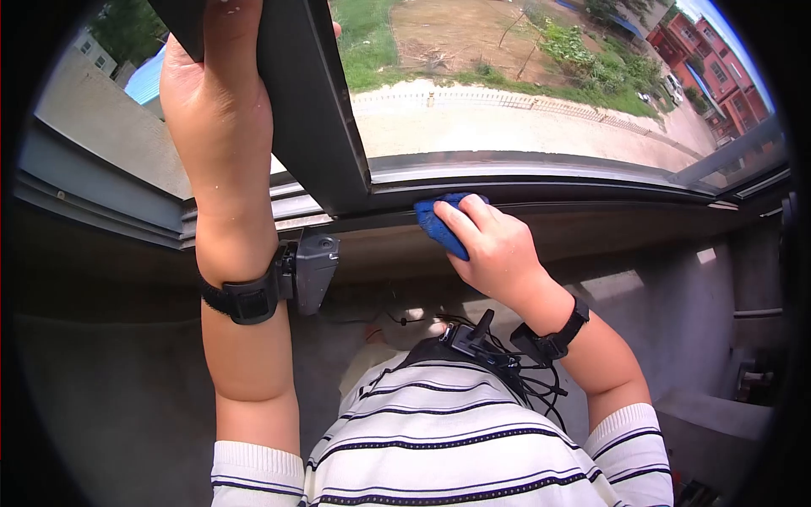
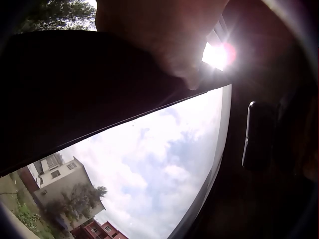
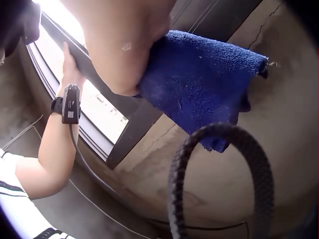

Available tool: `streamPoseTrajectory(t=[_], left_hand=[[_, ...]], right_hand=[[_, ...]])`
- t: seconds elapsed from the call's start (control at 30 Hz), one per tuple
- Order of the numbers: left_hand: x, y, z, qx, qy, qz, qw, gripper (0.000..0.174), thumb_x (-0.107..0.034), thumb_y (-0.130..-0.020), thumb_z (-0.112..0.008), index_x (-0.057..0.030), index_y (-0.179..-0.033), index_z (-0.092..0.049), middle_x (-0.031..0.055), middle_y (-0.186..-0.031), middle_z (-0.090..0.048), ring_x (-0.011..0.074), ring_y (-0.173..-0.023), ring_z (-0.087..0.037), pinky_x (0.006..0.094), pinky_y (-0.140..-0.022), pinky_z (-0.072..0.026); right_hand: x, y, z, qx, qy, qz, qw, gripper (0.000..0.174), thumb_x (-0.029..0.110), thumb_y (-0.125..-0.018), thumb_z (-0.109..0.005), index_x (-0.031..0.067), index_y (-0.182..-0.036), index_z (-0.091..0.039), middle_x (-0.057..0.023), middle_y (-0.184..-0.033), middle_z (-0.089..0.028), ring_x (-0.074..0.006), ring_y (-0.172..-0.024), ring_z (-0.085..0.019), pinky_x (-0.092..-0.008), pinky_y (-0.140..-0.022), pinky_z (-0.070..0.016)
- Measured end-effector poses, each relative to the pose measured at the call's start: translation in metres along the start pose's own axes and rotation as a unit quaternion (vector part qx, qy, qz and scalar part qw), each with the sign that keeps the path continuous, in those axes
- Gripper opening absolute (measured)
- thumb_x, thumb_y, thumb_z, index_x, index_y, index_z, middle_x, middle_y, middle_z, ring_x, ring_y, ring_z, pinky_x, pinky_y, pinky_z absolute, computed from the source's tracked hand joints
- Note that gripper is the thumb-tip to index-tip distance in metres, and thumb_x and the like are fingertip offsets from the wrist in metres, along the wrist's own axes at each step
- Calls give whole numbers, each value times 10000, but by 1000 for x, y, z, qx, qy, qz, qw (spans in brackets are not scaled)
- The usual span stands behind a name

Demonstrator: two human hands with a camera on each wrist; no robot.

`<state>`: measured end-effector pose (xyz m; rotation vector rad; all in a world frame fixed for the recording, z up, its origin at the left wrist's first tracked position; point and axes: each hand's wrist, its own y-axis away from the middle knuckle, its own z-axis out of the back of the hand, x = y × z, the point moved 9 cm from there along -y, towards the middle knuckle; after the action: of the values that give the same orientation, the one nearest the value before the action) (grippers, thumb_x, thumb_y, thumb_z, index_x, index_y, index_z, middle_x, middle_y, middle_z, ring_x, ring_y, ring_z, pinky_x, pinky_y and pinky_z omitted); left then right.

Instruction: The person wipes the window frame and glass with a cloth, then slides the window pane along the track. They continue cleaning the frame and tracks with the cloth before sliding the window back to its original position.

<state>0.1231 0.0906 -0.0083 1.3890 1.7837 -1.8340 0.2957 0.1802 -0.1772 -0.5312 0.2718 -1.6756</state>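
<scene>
A dark upright window frame [image 1: 300, 93] runs up the left part of the head view. My left hand [image 1: 215, 72] grips it near the top, a fingertip showing on its far side; in the left wrist view the hand [image 2: 164, 35] is dim against the dark frame [image 2: 75, 94]. Bunched under the fingers of my right hand [image 1: 498, 253] is a blue cloth [image 1: 441, 226], held against the lower window rail [image 1: 549, 191]. From the right wrist view, the cloth [image 3: 199, 79] hangs in folds from the right hand [image 3: 124, 45], partly behind a black strap loop.
Below the rail is a grey wall [image 3: 284, 149] with a crack. Sliding tracks [image 1: 101, 194] lie at the left. A black device with cables [image 1: 481, 342] sits at the person's waist. Outside the glass are a pale path [image 1: 507, 118], plants and red buildings [image 1: 710, 72].
</scene>
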Motion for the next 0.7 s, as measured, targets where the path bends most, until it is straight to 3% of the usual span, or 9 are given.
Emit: streamPoseTrajectory(t=[0.13,0.17,0.27,0.37,0.47,0.53,0.6,0.63,0.7], left_hand=[[5,-3,0,-24,-12,33,999,630,-616,-891,-624,4,-1003,-611,92,-720,-645,154,-601,-659,249,-535,-520],[1,-1,-2,4,-7,-19,1000,629,-614,-888,-631,6,-991,-612,86,-717,-643,151,-596,-653,248,-531,-516],[-1,-5,0,30,16,-14,999,627,-617,-886,-632,3,-980,-617,79,-713,-641,148,-591,-649,245,-520,-506],[-3,-3,-2,31,-20,-13,999,617,-619,-888,-629,-6,-964,-624,70,-705,-636,139,-575,-633,243,-509,-491],[-5,-4,-4,58,47,9,997,596,-603,-905,-618,-9,-960,-629,70,-710,-638,130,-568,-621,239,-509,-482],[10,-15,9,110,82,31,990,565,-566,-948,-579,-3,-963,-624,67,-772,-645,109,-674,-634,222,-617,-494],[7,-22,27,102,-137,-101,980,446,-419,-995,-571,16,-1067,-633,113,-978,-681,168,-940,-655,282,-836,-506],[4,-9,39,96,-35,-111,989,649,-583,-966,-517,15,-1214,-563,200,-1155,-656,214,-1004,-678,292,-777,-552],[-3,13,77,88,-43,-53,994,562,-499,-1031,-417,6,-1250,-527,149,-1126,-621,173,-963,-631,281,-791,-524]], right_hand=[[68,-42,-44,-5,-20,134,991,411,147,-745,-655,2,-1128,-610,-65,-880,-552,-186,-718,-613,-306,-596,-522],[84,-54,-49,-41,-37,142,988,329,116,-756,-631,-2,-1063,-633,-69,-872,-558,-183,-701,-614,-293,-589,-524],[117,-80,-82,-11,-87,151,985,192,103,-769,-630,18,-939,-655,-90,-872,-568,-200,-703,-629,-306,-580,-527],[106,-74,-81,11,-51,143,988,171,104,-796,-627,31,-948,-657,-91,-894,-569,-207,-728,-632,-315,-578,-524],[68,-48,-36,47,-44,154,986,348,161,-772,-699,59,-1104,-671,-60,-913,-557,-201,-752,-616,-332,-575,-510],[34,-30,-12,34,-28,115,992,437,155,-716,-756,107,-1141,-671,-60,-884,-556,-213,-732,-619,-347,-585,-517],[-2,-12,9,29,-23,39,999,479,107,-676,-769,137,-1144,-672,-74,-891,-571,-238,-768,-642,-357,-625,-537],[-16,-4,15,37,-32,-2,999,480,90,-675,-758,138,-1144,-671,-82,-923,-586,-251,-797,-649,-358,-648,-545],[-24,0,25,27,-83,-78,993,485,66,-667,-740,137,-1142,-670,-94,-969,-610,-282,-836,-654,-358,-687,-553]])
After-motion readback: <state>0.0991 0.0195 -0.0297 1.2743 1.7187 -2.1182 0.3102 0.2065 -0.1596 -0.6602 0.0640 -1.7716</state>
